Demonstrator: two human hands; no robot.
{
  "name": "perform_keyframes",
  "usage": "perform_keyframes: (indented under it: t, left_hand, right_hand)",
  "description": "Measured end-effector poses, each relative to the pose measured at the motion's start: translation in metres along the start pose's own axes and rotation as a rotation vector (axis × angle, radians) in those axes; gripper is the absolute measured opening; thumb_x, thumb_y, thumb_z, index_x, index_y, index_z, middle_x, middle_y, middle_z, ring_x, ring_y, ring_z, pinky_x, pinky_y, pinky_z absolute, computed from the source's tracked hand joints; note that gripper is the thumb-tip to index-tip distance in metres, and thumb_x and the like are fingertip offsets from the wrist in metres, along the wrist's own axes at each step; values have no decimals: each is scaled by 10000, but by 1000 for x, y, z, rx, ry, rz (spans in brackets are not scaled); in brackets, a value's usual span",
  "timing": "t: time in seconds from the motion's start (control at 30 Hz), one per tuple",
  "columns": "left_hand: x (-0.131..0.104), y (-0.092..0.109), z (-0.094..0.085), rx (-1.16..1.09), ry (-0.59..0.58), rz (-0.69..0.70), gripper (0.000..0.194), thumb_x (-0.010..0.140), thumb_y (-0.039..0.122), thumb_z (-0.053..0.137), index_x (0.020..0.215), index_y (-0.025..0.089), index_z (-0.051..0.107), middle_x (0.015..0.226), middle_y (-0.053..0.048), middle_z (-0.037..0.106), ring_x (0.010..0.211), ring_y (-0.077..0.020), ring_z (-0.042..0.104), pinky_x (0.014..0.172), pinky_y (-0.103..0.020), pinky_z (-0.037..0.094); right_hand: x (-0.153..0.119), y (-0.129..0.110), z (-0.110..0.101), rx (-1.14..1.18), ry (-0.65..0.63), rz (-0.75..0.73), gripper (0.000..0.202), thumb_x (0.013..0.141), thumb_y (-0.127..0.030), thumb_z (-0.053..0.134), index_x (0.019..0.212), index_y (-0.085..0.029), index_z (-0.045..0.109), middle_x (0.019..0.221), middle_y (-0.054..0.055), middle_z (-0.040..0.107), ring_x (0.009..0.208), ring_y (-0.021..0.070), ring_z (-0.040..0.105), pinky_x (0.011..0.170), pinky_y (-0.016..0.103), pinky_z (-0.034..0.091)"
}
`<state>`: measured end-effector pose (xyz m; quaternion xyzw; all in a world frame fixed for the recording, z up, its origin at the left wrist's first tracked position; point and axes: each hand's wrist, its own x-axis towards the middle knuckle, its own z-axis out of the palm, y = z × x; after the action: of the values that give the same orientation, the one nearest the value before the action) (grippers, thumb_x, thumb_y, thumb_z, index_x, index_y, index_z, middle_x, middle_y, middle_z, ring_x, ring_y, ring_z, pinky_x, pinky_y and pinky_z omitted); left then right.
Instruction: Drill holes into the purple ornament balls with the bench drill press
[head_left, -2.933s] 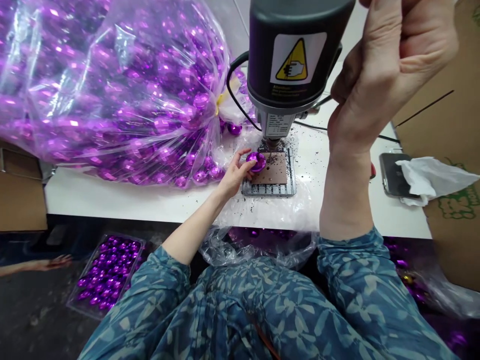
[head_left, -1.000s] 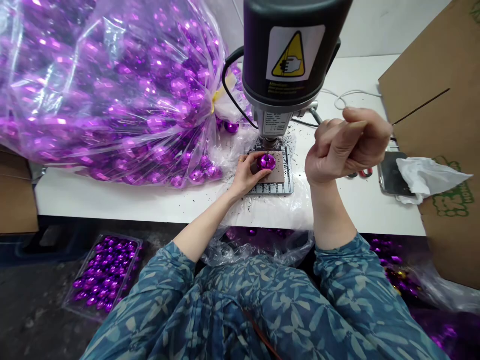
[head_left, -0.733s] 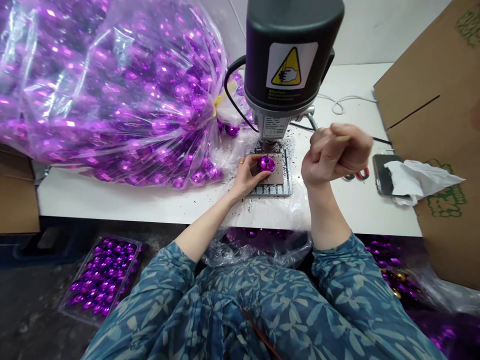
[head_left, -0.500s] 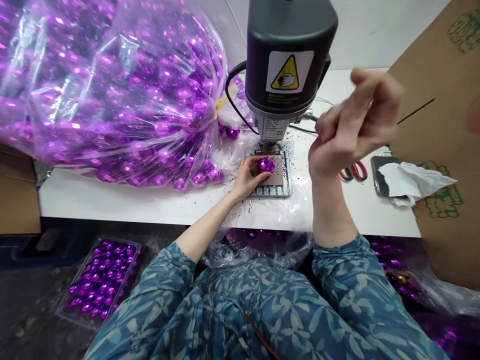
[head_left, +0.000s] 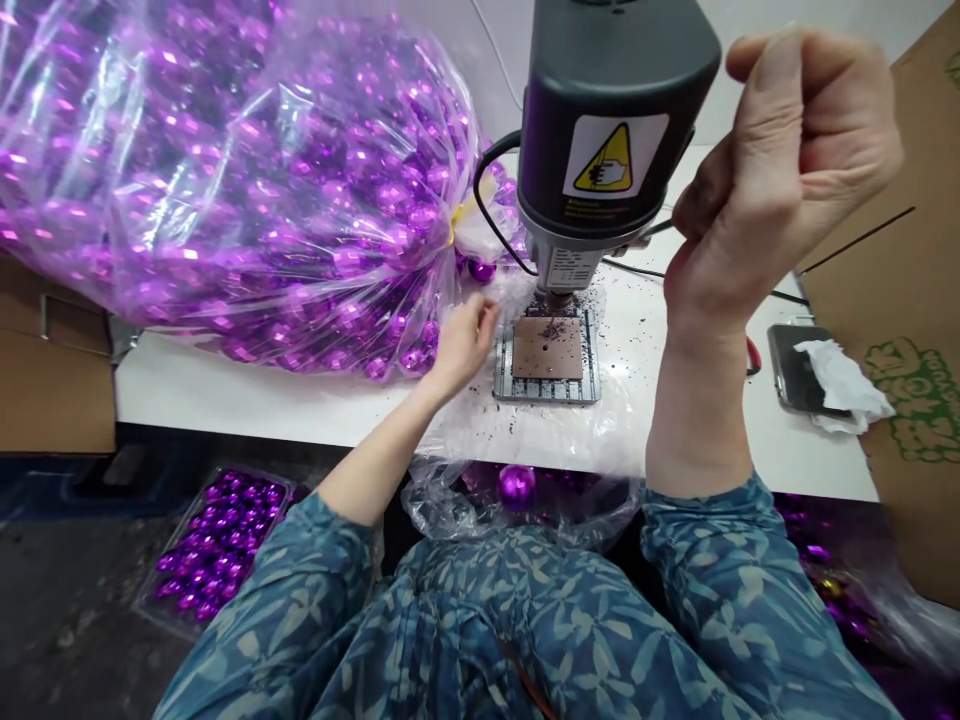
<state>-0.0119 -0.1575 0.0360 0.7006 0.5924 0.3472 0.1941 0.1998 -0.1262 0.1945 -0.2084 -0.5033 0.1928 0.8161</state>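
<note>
My left hand (head_left: 466, 343) is loosely curled beside the left edge of the drill press base, and no ball shows in it. A brown square pad (head_left: 546, 348) with a small hole and dark shavings lies on the slotted metal base (head_left: 551, 390). Above it stands a dark drill press (head_left: 611, 130) with a yellow warning label. My right hand (head_left: 787, 165) is raised at the right of the motor head, closed round the drill press handle, which the fingers mostly hide. A shiny purple ball (head_left: 517, 485) is over the clear plastic bag at the table's front edge.
A big clear sack (head_left: 300, 220) of purple faceted balls fills the table's left side. Cartons (head_left: 56, 360) stand at both ends. A phone (head_left: 799, 365) with crumpled tissue lies at the right. A clear tray (head_left: 217, 545) of purple balls sits on the floor.
My left hand has let go of the purple ball and moved left off the pad. A ball now shows over the front bag. My right hand is higher and farther right in view.
</note>
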Motion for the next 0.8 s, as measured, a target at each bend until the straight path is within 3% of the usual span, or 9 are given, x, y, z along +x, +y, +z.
perform_keyframes:
  t: [0.07, 0.17, 0.23, 0.33, 0.4, 0.5, 0.63, 0.7, 0.8]
  left_hand:
    - [42, -24, 12, 89, 134, -26, 173, 1024, 156, 579, 1089, 203, 733, 1121, -128, 754, 1046, -293, 719, 1001, -466, 570]
    - [95, -52, 31, 147, 108, -68, 348, 877, 29, 632, 1138, 226, 752, 1316, -162, 706, 1188, -373, 704, 1090, -546, 552]
    - [116, -61, 39, 151, 72, -118, 387, 843, 5, 642, 1131, 235, 759, 1311, -159, 705, 1215, -397, 700, 1098, -565, 550]
    - [128, -65, 40, 142, 29, -161, 355, 796, -15, 675, 1051, 219, 756, 1237, -155, 718, 1248, -417, 696, 1127, -585, 537]
    - [124, -63, 36, 126, 18, -131, 383, 739, -18, 718, 1046, 208, 746, 1286, -159, 698, 1303, -434, 677, 1180, -607, 505]
    - [101, -58, 24, -16, 60, -67, 432, 747, 78, 788, 1153, 211, 718, 1368, -154, 662, 1331, -409, 672, 1204, -594, 498]
    - [52, -42, 1, -537, 45, -194, 342, 955, 333, 706, 1270, 233, 617, 1192, -111, 738, 1008, -244, 770, 942, -433, 640]
    - [29, -31, -9, -797, -38, -285, 312, 1000, 411, 657, 1254, 240, 592, 1095, -88, 762, 829, -190, 759, 795, -359, 645]
    - [4, -16, -15, -1015, -184, -361, 367, 977, 477, 699, 1233, 233, 603, 1016, -67, 774, 727, -158, 738, 715, -314, 636]
  right_hand:
    - [0, 2, -1, 10, -15, -19, 339, 764, -518, 786, 808, -186, 737, 632, -86, 575, 410, -37, 388, 414, 164, 276]
    - [0, 5, -2, 13, -18, -42, 306, 810, -484, 769, 824, -180, 734, 619, -88, 544, 408, -39, 383, 390, 160, 229]
    - [-1, 6, -3, 6, -10, -45, 307, 814, -480, 768, 822, -175, 736, 626, -85, 560, 412, -39, 395, 395, 157, 239]
    - [-2, 5, -2, -5, 2, -46, 316, 802, -492, 771, 820, -178, 740, 665, -81, 616, 416, -40, 407, 420, 159, 300]
    - [-3, 4, -2, -12, 14, -44, 322, 796, -497, 770, 827, -177, 745, 703, -73, 652, 426, -39, 427, 446, 157, 356]
    - [-3, 3, -3, -39, 26, -41, 341, 786, -508, 768, 833, -171, 750, 751, -39, 687, 606, 9, 627, 586, 149, 522]
    - [-4, 3, -5, -123, 11, -55, 380, 805, -561, 725, 857, -185, 752, 749, -22, 650, 861, 60, 727, 822, 191, 639]
    - [-4, 3, -5, -142, 5, -43, 374, 822, -566, 705, 872, -197, 748, 782, -35, 655, 879, 41, 724, 855, 175, 637]
    - [-4, 3, -5, -113, 7, -28, 365, 811, -556, 714, 856, -194, 736, 805, -54, 677, 836, 9, 705, 825, 135, 615]
